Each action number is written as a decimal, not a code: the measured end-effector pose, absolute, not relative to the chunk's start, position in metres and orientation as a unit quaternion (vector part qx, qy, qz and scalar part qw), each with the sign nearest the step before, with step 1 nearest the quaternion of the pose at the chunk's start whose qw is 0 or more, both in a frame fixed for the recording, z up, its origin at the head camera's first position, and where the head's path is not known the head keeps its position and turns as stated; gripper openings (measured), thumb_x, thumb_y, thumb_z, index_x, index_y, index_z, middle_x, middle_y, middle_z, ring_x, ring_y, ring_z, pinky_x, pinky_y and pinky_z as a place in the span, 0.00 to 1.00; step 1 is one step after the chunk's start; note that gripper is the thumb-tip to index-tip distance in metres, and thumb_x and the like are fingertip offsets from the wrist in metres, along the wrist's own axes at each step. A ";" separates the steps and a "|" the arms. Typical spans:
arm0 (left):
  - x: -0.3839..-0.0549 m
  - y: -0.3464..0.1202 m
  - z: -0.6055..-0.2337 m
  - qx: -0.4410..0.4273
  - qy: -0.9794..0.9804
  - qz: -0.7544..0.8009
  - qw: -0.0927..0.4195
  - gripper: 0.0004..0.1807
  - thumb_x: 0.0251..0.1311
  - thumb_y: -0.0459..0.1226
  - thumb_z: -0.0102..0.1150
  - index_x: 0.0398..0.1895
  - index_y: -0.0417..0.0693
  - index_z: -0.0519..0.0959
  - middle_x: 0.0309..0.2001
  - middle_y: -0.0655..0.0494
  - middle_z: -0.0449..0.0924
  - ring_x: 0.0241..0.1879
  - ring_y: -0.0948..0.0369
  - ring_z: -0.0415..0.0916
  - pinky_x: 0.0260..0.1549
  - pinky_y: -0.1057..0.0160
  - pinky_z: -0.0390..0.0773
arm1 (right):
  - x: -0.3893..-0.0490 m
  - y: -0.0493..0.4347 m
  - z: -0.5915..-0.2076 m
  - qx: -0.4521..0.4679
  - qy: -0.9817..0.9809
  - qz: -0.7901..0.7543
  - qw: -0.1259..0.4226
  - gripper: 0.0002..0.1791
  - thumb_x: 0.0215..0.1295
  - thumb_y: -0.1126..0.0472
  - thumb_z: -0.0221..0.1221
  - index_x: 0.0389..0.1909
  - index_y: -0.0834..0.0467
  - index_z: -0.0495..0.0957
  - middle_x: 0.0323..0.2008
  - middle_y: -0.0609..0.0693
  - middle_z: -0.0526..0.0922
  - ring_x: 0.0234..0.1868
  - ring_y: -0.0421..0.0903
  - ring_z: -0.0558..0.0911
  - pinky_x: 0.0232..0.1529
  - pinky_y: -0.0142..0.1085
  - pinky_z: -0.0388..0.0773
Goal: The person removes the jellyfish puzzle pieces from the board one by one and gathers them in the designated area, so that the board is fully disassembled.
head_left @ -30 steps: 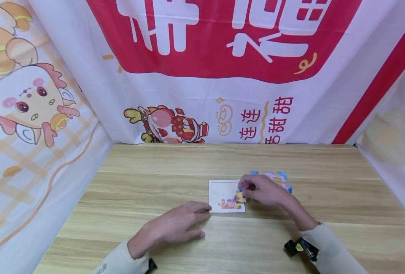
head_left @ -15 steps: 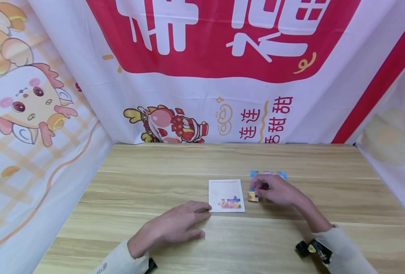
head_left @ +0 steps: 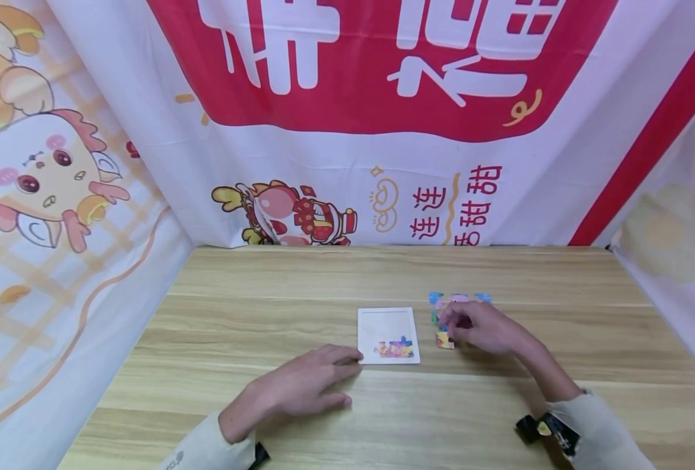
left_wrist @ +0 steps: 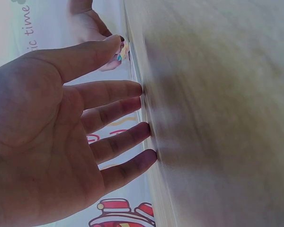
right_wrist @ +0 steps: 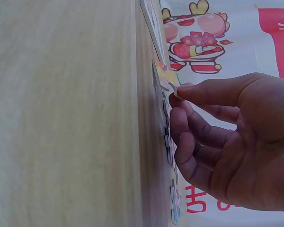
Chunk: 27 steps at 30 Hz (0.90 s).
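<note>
My right hand pinches a yellow puzzle piece between thumb and fingers, to the right of a white puzzle tray. In the right wrist view the yellow piece stands tilted close to the tabletop, under the thumb tip. Several joined pink, yellow and blue pieces lie in the tray's lower right part. My left hand rests on the table with extended fingers, its fingertips at the tray's lower left edge. Its spread fingers hold nothing in the left wrist view.
Several loose blue and pink puzzle pieces lie on the wooden table behind my right hand, which partly covers them. A printed cloth hangs along the table's back edge, and more cloth stands at both sides.
My right hand has moved right with the yellow piece, from over the tray to the table beside it. The joined pieces there are uncovered. The left hand stays still.
</note>
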State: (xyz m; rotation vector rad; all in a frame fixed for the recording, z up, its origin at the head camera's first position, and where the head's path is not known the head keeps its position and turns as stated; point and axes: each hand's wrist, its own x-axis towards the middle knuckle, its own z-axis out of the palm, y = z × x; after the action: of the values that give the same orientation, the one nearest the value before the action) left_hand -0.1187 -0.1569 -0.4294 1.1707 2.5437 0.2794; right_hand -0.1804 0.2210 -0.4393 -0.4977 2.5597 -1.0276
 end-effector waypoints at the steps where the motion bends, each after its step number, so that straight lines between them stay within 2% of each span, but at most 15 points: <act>1: -0.119 -0.157 -0.430 0.411 0.892 0.097 0.163 0.33 0.77 0.51 0.61 0.79 0.50 0.72 0.82 0.55 0.66 0.81 0.54 0.63 0.81 0.50 0.67 | -0.180 0.221 -0.439 -0.175 0.900 -0.360 0.170 0.08 0.75 0.69 0.61 0.48 0.56 0.84 0.38 0.48 0.84 0.41 0.46 0.79 0.39 0.31 0.80; 7: -0.118 -0.157 -0.429 0.409 0.892 0.097 0.166 0.33 0.77 0.51 0.61 0.79 0.51 0.72 0.82 0.56 0.66 0.81 0.55 0.63 0.82 0.50 0.66 | -0.179 0.219 -0.441 -0.173 0.906 -0.349 0.167 0.06 0.74 0.69 0.63 0.46 0.55 0.85 0.37 0.47 0.84 0.40 0.45 0.79 0.38 0.30 0.79; 14: -0.118 -0.157 -0.429 0.406 0.893 0.096 0.166 0.33 0.77 0.52 0.61 0.80 0.52 0.71 0.82 0.56 0.65 0.82 0.55 0.62 0.82 0.51 0.66 | -0.178 0.215 -0.442 -0.176 0.911 -0.334 0.163 0.09 0.67 0.69 0.70 0.44 0.55 0.84 0.36 0.46 0.83 0.39 0.44 0.79 0.38 0.30 0.81; 27: -0.117 -0.157 -0.430 0.405 0.895 0.095 0.162 0.33 0.77 0.53 0.61 0.80 0.52 0.71 0.82 0.57 0.65 0.82 0.55 0.62 0.82 0.50 0.66 | -0.177 0.211 -0.440 -0.170 0.917 -0.323 0.163 0.10 0.66 0.69 0.71 0.43 0.54 0.84 0.36 0.46 0.82 0.39 0.44 0.78 0.37 0.31 0.80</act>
State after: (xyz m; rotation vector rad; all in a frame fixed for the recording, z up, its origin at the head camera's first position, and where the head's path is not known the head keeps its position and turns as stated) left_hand -0.1174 -0.1568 -0.4299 1.1572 2.5532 0.2711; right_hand -0.1767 0.2109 -0.4396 -0.4839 2.6152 -0.9200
